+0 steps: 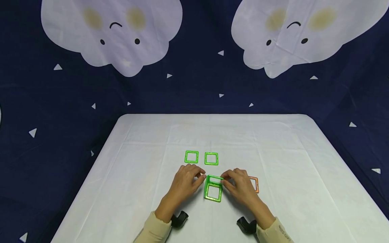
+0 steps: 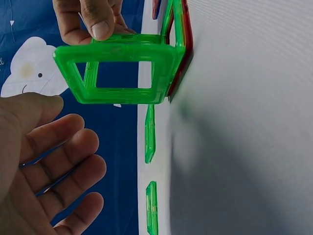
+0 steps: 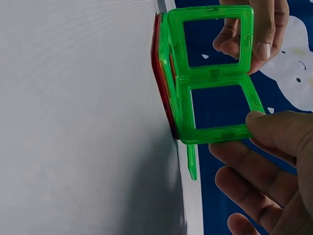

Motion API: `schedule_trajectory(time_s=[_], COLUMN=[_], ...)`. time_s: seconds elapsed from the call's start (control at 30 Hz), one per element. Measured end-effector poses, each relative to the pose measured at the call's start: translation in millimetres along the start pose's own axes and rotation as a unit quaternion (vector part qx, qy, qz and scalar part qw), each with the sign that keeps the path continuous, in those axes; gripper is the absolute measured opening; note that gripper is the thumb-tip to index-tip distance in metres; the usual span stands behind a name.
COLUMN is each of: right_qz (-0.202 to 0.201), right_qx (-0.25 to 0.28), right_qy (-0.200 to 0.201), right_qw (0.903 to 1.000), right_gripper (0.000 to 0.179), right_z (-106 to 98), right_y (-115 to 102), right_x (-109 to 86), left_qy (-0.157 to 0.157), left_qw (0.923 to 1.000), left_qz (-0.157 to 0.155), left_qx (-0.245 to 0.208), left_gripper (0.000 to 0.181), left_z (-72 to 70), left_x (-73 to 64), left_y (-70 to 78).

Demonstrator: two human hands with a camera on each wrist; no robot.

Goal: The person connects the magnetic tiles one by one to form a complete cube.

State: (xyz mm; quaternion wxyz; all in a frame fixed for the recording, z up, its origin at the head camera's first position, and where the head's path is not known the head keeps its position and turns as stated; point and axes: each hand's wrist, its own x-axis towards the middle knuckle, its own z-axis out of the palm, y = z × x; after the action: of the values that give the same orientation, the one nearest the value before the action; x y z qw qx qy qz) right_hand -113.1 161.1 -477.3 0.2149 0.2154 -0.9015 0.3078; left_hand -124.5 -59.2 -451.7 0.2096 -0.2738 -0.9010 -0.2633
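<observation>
Several green square magnetic tiles are joined in front of me into a partial box, a green tile (image 1: 212, 199) among them. In the right wrist view, two upright green frames meet at a corner over a red tile (image 3: 164, 98) lying against the table. My right hand (image 1: 241, 185) pinches the edge of one upright green tile (image 3: 215, 134), thumb (image 3: 266, 125) on one face and index finger behind. To the left of the box is my left hand (image 1: 183, 180), its fingers (image 2: 80, 166) loosely bent and holding nothing. Its thumb tip points toward the near green frame (image 2: 115, 50).
Two loose green square tiles (image 1: 191, 152) lie flat beyond the hands, side by side. An orange tile (image 1: 257, 185) lies partly hidden behind my right hand. White cloth covers the table (image 1: 146, 141), and a dark blue cloud-print backdrop (image 1: 197, 91) hangs behind its far edge.
</observation>
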Motion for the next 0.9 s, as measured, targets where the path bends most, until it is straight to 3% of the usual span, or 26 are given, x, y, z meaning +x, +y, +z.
schedule_trajectory(time_s=[0.2,0.57,0.9], right_qz=[0.020,0.018,0.023], right_qx=[0.003,0.005,0.013], right_qy=[-0.016,-0.016,-0.024], right_qw=[0.9997,0.9997,0.9993], right_gripper=[0.015,0.017,0.017], right_z=[-0.8,4.3,7.5], right_y=[-1.5,-0.2,0.2], right_x=[2.9,6.3,9.1], left_qy=[-0.021,-0.065,-0.074], left_qw=[0.9993,0.9962,0.9937], left_qz=[-0.014,-0.021,-0.016], left_qx=[-0.029,-0.053,-0.083], left_gripper=[0.007,0.014,0.014], left_z=[1.2,3.5,4.9], left_x=[4.2,5.4,3.4], left_y=[2.1,1.6,-0.8])
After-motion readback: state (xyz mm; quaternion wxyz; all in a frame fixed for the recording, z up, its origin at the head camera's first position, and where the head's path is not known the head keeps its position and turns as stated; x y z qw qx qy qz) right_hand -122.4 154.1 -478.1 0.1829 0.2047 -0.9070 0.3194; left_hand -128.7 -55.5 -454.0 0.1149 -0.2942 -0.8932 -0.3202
